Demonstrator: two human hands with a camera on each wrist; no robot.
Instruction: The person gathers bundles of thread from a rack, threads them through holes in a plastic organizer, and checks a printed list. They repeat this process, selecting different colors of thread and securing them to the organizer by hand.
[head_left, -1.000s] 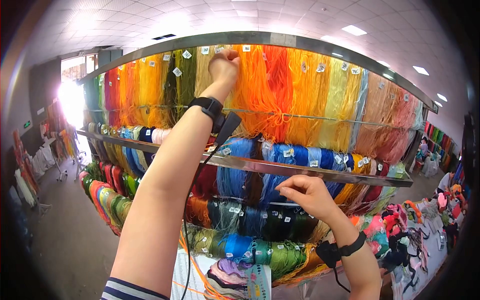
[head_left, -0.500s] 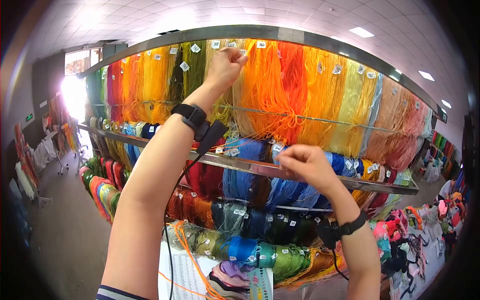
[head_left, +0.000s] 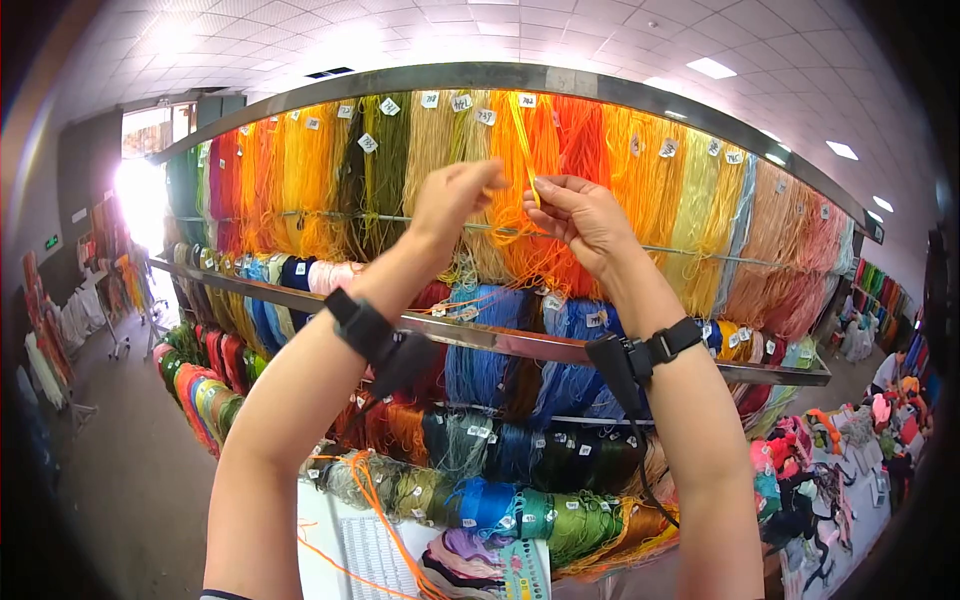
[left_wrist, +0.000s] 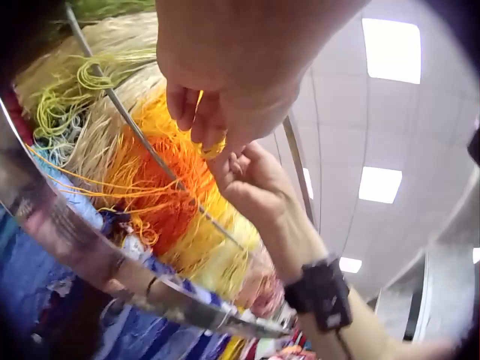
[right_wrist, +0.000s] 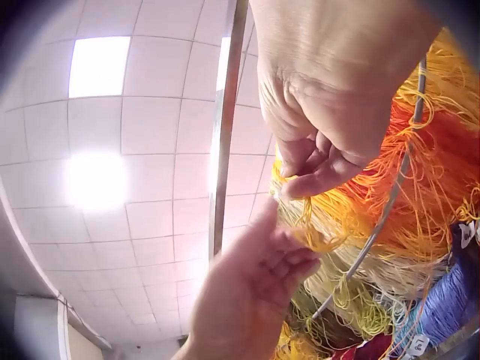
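Note:
In front of the upper row of hanging thread, the right hand [head_left: 590,220] pinches a few yellow strands [head_left: 522,140] that run up toward the top rail. Beside it on the left, the left hand [head_left: 448,205] is raised with curled fingers. In the left wrist view yellow thread [left_wrist: 213,148] passes between the fingers of the left hand [left_wrist: 232,82]. The right wrist view has the right hand [right_wrist: 337,105] pinching yellow thread, whose loop [right_wrist: 319,238] lies at the left hand's fingers. Orange skeins [head_left: 560,240] hang behind both hands.
A metal rail [head_left: 480,338] crosses below the hands, with blue skeins [head_left: 485,370] under it. Rolled skeins [head_left: 585,520] and a white keyboard-like panel [head_left: 370,550] lie lower. At the right, a table [head_left: 850,530] bears colourful bundles; a person [head_left: 886,372] is beyond.
The right hand has risen from the blue skeins to the yellow strands. The left hand has come down from the label tags, and yellow strands now stretch out in front of the skeins.

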